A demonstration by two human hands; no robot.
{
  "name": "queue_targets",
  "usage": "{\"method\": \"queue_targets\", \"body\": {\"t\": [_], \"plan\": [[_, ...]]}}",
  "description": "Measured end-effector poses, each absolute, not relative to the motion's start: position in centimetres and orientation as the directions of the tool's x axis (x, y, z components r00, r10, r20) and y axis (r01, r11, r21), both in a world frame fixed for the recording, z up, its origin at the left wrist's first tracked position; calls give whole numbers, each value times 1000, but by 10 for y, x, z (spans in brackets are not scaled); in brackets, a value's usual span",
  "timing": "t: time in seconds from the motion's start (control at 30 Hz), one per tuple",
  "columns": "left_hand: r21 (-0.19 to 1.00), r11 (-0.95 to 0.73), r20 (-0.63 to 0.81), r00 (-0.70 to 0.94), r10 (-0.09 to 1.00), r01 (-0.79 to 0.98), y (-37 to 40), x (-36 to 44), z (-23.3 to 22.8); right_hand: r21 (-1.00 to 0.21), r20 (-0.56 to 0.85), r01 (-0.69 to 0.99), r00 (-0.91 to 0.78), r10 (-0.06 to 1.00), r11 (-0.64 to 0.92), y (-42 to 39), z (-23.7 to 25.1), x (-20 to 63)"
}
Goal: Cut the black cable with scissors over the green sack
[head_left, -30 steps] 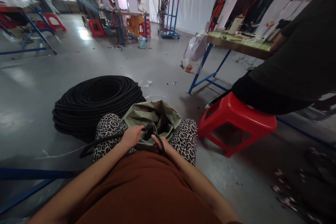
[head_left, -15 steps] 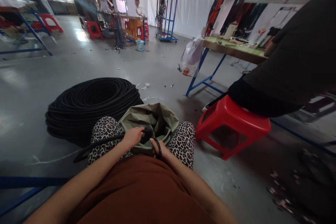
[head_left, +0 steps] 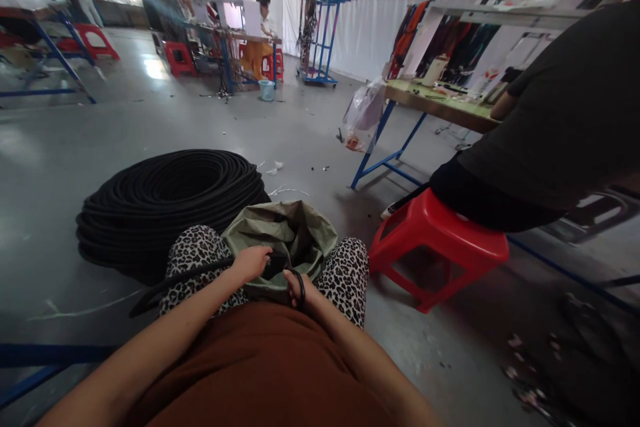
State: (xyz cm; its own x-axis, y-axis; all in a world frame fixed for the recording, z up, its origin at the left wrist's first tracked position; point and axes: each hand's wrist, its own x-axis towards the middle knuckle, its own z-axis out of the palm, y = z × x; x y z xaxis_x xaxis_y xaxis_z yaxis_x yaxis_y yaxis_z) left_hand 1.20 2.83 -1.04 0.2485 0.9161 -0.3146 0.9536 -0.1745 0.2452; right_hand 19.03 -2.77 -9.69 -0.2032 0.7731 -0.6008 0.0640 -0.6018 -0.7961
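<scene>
A black cord [head_left: 195,273] runs across my left thigh into my left hand [head_left: 253,263], which is closed around it near its end. My right hand [head_left: 306,290] is closed on scissors [head_left: 302,287]. Their black handle loop shows over the fingers, while the blades are hard to make out against the dark inside of the bag. Both hands are over the near side of an olive-green bag [head_left: 320,230], which stands wide-mouthed between my knees. Left of the bag, a large coil of black cord [head_left: 165,177] lies on the floor.
A red stool [head_left: 440,247] with a seated person [head_left: 560,113] stands close on my right, beside a workbench [head_left: 440,103]. A plastic bag [head_left: 363,113] hangs from the bench corner. Blue metal bars [head_left: 55,353] are at lower left. Other people sit and stand farther back.
The view has shifted slightly. The scissor blades, visible by the cord's end before, are now harder to see. Both hands keep their holds and have barely moved.
</scene>
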Motion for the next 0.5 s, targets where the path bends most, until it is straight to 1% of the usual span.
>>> {"method": "queue_targets", "body": {"t": [0.07,0.17,0.27,0.37,0.43,0.5], "plan": [[259,-178,-298,254,920,949,31,11,-12,-791,-594,-24,-211,776,-612,-27,-99,192],[284,-167,-267,246,932,944,34,10,-13,-760,-634,-45,-171,754,-649,-23,-103,193],[310,-160,-223,235,946,937,33,10,-14,-707,-699,-53,-100,708,-705,-20,-105,193],[341,-160,-154,223,963,926,28,10,-12,-669,-733,-76,-96,674,-739,-20,-102,193],[363,-154,-102,204,974,919,24,10,-11,-675,-726,-74,-114,679,-734,-21,-99,193],[383,-149,-55,183,982,912,21,10,-9,-713,-685,-77,-134,716,-696,-23,-96,193]]}}
